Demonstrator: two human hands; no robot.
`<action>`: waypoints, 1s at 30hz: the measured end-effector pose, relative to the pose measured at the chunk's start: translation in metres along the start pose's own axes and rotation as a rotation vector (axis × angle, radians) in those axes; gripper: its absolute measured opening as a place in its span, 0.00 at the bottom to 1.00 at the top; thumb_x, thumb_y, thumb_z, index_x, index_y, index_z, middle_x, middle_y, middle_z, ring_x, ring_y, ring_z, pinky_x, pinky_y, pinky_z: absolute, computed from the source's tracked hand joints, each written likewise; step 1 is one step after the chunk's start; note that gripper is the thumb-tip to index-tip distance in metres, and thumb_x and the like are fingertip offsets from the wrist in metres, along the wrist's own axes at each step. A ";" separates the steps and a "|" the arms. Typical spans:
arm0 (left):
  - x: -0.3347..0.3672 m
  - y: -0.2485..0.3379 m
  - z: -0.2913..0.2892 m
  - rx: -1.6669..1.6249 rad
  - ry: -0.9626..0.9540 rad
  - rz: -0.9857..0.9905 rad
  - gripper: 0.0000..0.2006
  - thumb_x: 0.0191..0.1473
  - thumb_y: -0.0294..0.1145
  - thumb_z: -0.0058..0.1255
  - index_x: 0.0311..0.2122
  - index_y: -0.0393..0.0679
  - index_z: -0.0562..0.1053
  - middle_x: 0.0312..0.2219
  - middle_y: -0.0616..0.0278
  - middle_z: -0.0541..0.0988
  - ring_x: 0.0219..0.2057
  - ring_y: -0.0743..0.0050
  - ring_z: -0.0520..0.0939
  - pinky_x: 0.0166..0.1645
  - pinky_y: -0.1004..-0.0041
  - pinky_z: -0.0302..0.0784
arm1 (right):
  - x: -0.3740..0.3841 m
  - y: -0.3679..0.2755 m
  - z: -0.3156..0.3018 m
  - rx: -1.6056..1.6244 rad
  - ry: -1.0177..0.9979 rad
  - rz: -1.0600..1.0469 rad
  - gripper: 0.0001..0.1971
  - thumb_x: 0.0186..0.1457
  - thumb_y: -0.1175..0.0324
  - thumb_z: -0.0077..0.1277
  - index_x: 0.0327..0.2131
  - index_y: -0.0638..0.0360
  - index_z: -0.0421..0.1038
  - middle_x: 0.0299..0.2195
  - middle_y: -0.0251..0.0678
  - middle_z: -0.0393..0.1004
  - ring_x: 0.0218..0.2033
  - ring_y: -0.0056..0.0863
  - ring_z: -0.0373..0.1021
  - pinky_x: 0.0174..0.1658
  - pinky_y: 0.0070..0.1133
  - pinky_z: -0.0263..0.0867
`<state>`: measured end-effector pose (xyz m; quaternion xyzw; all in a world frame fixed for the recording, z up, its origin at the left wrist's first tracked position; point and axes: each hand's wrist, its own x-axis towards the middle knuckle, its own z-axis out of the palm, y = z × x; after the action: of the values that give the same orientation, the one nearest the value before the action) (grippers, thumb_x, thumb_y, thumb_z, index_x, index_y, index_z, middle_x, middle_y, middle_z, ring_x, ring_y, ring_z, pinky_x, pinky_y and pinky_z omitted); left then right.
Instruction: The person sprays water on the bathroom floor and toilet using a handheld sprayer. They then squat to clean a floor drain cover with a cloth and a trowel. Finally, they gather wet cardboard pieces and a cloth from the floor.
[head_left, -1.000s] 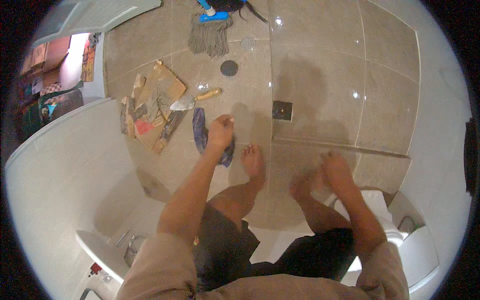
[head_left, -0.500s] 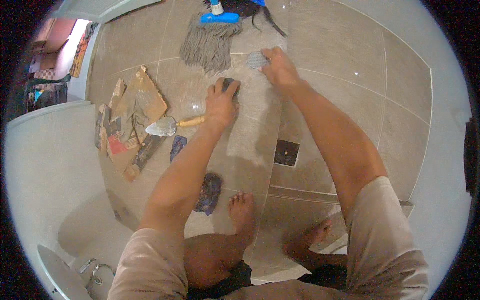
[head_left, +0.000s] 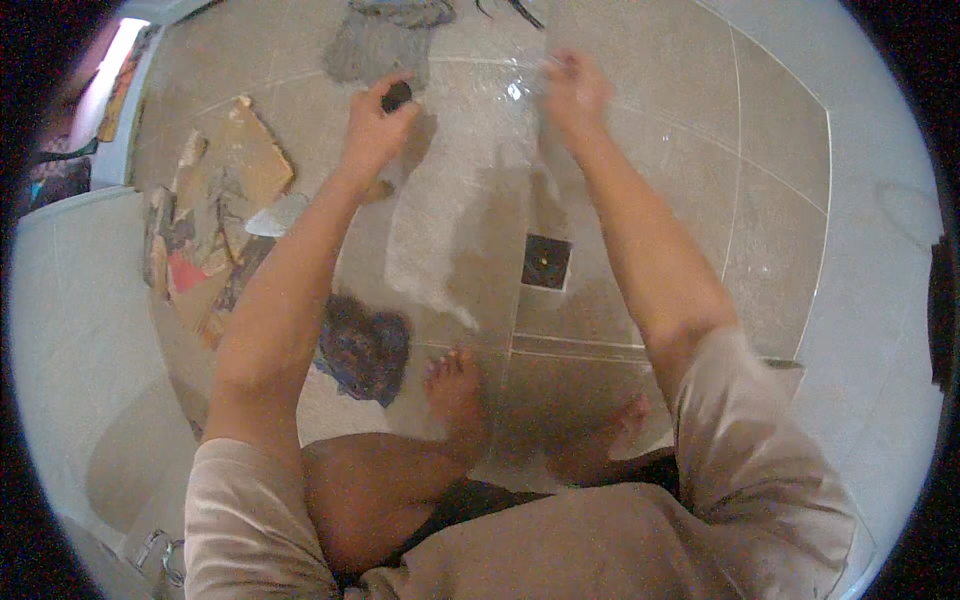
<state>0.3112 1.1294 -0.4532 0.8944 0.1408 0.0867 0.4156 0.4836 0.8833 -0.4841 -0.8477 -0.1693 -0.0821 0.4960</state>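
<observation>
My left hand [head_left: 373, 135] is closed around a small dark block [head_left: 397, 96], held just over the tiled floor [head_left: 460, 140] beside the mop. Farther right, my right hand [head_left: 578, 95] is low over the tiles, its fingers curled and smeared by motion. Whether anything is in it I cannot make out; no grey mesh disc shows now. Wet glints lie on the tiles just left of that hand. Nearer to me is a square dark floor drain [head_left: 547, 262]. A pointed trowel [head_left: 278, 215] is partly covered by my left forearm.
At the far left lies the grey string mop head [head_left: 380, 50]. Broken, dirty board pieces [head_left: 250, 150] are piled on the left. A dark, crumpled plastic bag [head_left: 365, 350] lies near my left foot [head_left: 455, 385]. Pale walls [head_left: 880, 300] border the floor.
The view has shifted, so the floor things sit higher and farther left. My left hand has moved left toward the mop with the dark block. The round grey mesh disc no longer shows at my right hand.
</observation>
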 end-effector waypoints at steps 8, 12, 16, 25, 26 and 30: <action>0.003 0.068 -0.030 -1.456 -0.421 -0.364 0.26 0.68 0.41 0.45 0.62 0.31 0.63 0.58 0.40 0.72 0.61 0.41 0.73 0.61 0.48 0.76 | -0.262 0.181 -0.246 -0.417 -0.094 0.825 0.18 0.60 0.61 0.56 0.49 0.62 0.75 0.45 0.47 0.78 0.46 0.39 0.74 0.51 0.34 0.69; -0.007 0.097 -0.024 -1.359 -0.442 -0.416 0.25 0.68 0.43 0.45 0.60 0.31 0.65 0.56 0.43 0.74 0.58 0.44 0.76 0.60 0.50 0.78 | -0.298 0.138 -0.257 -1.059 0.008 0.629 0.21 0.55 0.58 0.61 0.49 0.59 0.76 0.41 0.47 0.78 0.43 0.42 0.75 0.49 0.38 0.70; 0.003 0.122 0.020 -1.167 -0.469 -0.440 0.22 0.69 0.42 0.45 0.55 0.32 0.68 0.50 0.48 0.78 0.51 0.53 0.82 0.56 0.53 0.82 | -0.231 0.135 -0.274 -0.738 -0.196 0.458 0.19 0.57 0.56 0.56 0.42 0.64 0.79 0.38 0.50 0.80 0.41 0.43 0.77 0.45 0.37 0.71; -0.024 0.232 0.050 -0.587 -0.501 -0.358 0.19 0.69 0.46 0.43 0.46 0.37 0.74 0.37 0.55 0.81 0.37 0.65 0.83 0.37 0.60 0.85 | -0.076 -0.122 -0.220 0.439 -0.649 0.466 0.23 0.63 0.52 0.55 0.49 0.64 0.74 0.35 0.35 0.79 0.33 0.23 0.77 0.38 0.24 0.74; -0.027 0.253 0.055 -0.283 -0.445 -0.241 0.21 0.70 0.48 0.39 0.43 0.39 0.76 0.36 0.56 0.80 0.33 0.67 0.82 0.31 0.63 0.80 | -0.079 -0.118 -0.227 0.435 -0.604 0.477 0.21 0.63 0.54 0.56 0.48 0.63 0.74 0.34 0.34 0.79 0.33 0.22 0.76 0.37 0.22 0.74; -0.024 0.252 0.085 -0.038 -0.381 0.062 0.23 0.70 0.46 0.37 0.36 0.37 0.78 0.28 0.47 0.81 0.28 0.51 0.83 0.33 0.56 0.76 | -0.092 -0.108 -0.231 0.561 -0.541 0.563 0.14 0.62 0.61 0.58 0.43 0.62 0.75 0.30 0.32 0.78 0.29 0.19 0.75 0.34 0.18 0.72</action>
<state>0.3566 0.9054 -0.3148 0.8905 0.0302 -0.0688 0.4487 0.3648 0.7122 -0.3108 -0.6851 -0.0717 0.3279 0.6466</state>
